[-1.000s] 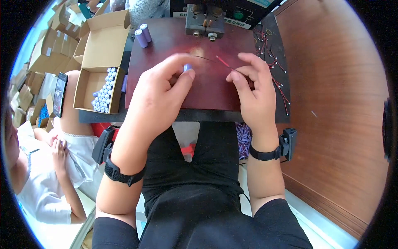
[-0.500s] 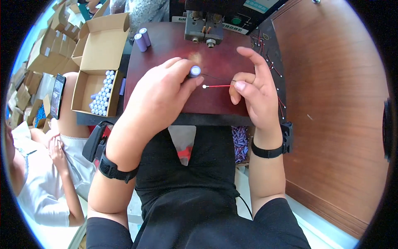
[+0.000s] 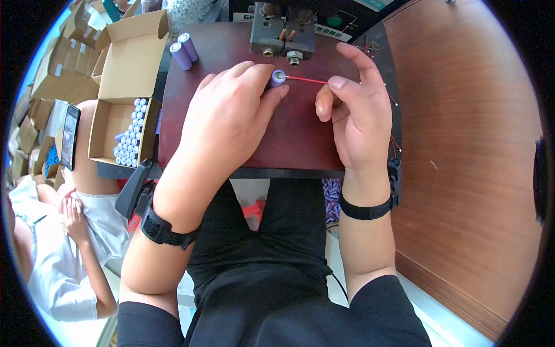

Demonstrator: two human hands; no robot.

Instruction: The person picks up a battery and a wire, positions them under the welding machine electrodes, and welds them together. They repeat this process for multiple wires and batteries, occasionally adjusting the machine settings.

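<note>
Between left hand (image 3: 231,118) thumb and forefinger, small purple cylindrical cell (image 3: 277,77) pinched tight, round end facing right, held just below grey metal fixture (image 3: 283,36) at far edge of dark red worktop (image 3: 295,139); thin red wire (image 3: 306,80) running from cell end to right hand (image 3: 355,110), nipped between thumb and index, other fingers loosely spread; compared with half a second ago, both hands carried farther up toward fixture, wire now nearly touching cell; beside worktop, two more purple cells (image 3: 184,51) and open cardboard box (image 3: 124,124) holding white-tipped cells
</note>
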